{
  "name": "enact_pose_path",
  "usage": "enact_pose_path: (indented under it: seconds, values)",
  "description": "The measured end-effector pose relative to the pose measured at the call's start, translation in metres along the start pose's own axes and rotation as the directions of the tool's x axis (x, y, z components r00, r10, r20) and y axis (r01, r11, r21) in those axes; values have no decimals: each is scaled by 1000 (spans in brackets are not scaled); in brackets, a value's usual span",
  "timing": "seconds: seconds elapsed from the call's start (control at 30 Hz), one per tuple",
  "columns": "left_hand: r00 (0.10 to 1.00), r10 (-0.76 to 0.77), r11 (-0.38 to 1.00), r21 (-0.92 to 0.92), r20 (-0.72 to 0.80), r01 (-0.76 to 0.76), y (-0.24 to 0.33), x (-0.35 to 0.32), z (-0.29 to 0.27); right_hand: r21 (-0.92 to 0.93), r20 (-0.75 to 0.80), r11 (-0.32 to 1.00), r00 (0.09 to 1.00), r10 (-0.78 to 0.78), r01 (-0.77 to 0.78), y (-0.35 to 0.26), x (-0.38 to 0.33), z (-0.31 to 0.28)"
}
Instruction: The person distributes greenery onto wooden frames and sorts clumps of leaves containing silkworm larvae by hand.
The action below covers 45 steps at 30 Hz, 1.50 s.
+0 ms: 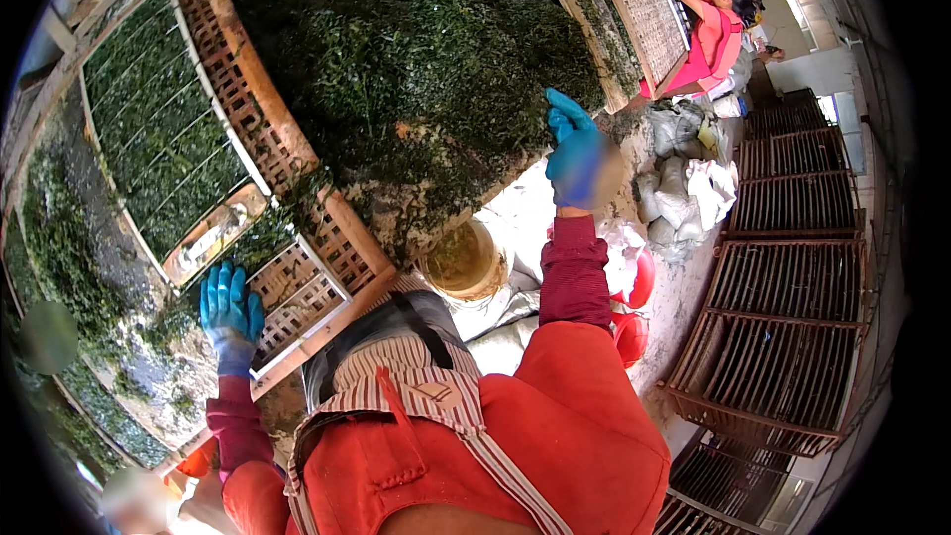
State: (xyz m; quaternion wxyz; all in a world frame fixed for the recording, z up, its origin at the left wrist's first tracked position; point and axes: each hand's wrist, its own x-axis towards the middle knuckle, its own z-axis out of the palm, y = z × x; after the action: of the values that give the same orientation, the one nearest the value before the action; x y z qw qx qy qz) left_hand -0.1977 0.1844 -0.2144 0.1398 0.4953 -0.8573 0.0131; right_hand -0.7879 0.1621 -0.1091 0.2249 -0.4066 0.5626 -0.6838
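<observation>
My left hand, in a blue rubber glove, lies with its fingers stretched out and apart at the near left corner of a white divided frame. This frame sits on a woven lattice tray with a wooden rim, and a little green matter lies at its far end. Farther along, another white frame is filled with shredded dark green plant matter. My right hand, also blue-gloved, is raised at the right edge of a large dark green heap. Its fingers reach forward and seem to hold nothing; the wrist is blurred.
A round bucket with yellowish liquid stands before me. White sacks and red basins lie to the right, beyond them slatted racks. A person in pink handles a woven panel at the far right.
</observation>
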Motion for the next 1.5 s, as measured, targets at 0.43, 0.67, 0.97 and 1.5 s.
enact_pose_path:
  seconds: [0.43,0.67,0.97,1.5]
  values:
    - [985,87,977,-181,-152,-114,-7,-13,-18,115,956,469,30,-291,875,7,-167,310]
    - [981,-111,989,-118,-162,92,13,-5,-34,-236,846,485,423,-323,842,15,-159,261]
    - [962,-190,981,2,198,193,24,8,-24,-173,968,313,221,-122,934,30,-194,275]
    - [997,-30,967,-252,77,48,65,58,-4,-341,927,510,371,46,790,24,-128,262]
